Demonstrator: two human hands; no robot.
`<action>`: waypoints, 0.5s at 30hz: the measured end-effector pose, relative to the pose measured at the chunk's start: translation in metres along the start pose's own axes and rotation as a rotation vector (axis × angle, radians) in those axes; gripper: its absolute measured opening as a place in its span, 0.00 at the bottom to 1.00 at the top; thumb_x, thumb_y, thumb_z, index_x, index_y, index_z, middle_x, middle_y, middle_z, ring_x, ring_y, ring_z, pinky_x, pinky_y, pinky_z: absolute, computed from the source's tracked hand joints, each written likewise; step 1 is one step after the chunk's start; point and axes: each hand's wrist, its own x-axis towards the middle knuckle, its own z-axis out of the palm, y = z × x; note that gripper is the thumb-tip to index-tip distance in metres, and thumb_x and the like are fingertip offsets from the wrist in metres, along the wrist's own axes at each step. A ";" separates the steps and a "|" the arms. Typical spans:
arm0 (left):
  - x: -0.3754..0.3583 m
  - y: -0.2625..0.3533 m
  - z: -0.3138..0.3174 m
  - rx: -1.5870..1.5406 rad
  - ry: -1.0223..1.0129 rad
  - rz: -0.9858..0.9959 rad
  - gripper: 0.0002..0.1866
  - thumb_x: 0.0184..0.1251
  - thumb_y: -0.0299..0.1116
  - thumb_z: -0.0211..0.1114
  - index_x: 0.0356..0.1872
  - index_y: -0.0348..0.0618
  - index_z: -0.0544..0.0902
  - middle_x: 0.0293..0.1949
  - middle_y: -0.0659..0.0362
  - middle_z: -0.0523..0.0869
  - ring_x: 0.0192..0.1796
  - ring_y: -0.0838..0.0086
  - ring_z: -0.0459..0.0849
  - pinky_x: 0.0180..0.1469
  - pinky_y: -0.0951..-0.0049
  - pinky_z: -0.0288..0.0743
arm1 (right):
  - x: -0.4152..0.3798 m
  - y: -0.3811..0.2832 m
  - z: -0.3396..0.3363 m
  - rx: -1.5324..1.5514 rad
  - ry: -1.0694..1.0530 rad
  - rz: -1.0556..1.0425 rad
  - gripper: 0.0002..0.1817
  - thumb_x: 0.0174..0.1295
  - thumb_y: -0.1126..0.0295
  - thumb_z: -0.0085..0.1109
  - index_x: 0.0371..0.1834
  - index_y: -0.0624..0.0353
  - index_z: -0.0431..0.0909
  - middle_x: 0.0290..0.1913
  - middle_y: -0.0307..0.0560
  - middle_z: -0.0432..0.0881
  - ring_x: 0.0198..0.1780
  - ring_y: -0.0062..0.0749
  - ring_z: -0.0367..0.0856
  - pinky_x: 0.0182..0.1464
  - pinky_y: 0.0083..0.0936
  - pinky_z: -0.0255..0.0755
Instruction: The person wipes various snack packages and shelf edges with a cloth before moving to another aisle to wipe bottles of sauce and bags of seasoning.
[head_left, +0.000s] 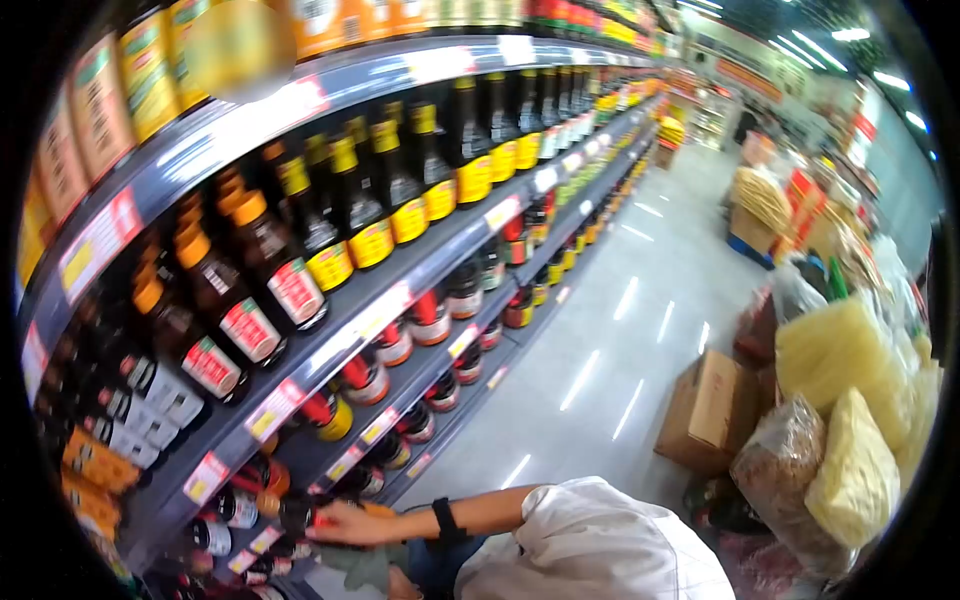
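Note:
My right hand (345, 524) reaches in from the bottom at the lower shelves, a black band around the wrist. Its fingers are closed around a dark jar (298, 512) with some red on it, blurred and partly covered by the fingers. Other dark jars (238, 508) stand on the low shelf beside it. At the bottom edge a small patch of skin (400, 584) shows, perhaps my left hand; its fingers cannot be made out. Above are brown bottles with orange caps (250, 330) and dark bottles with yellow labels (370, 240).
Shelving (350, 330) runs along the left into the distance, with price tags on its edges. A shiny grey floor (570, 370) lies beside it. On the right stand a cardboard box (710, 410) and several plastic bags of dry goods (850, 470).

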 end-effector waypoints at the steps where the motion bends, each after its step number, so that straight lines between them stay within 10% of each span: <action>1: 0.006 0.009 0.006 0.013 -0.023 0.022 0.13 0.61 0.32 0.48 0.46 0.42 0.73 0.44 0.56 0.76 0.46 0.69 0.76 0.47 0.68 0.71 | -0.004 0.005 0.005 0.112 -0.016 -0.036 0.20 0.62 0.59 0.51 0.18 0.61 0.64 0.15 0.30 0.58 0.22 0.12 0.56 0.21 0.20 0.55; 15: 0.050 0.079 0.060 0.102 -0.172 0.177 0.13 0.61 0.33 0.49 0.46 0.42 0.73 0.45 0.56 0.76 0.46 0.69 0.76 0.47 0.68 0.71 | -0.085 -0.046 -0.001 0.236 -0.414 0.114 0.19 0.54 0.58 0.62 0.20 0.65 0.76 0.15 0.36 0.73 0.19 0.17 0.67 0.19 0.21 0.62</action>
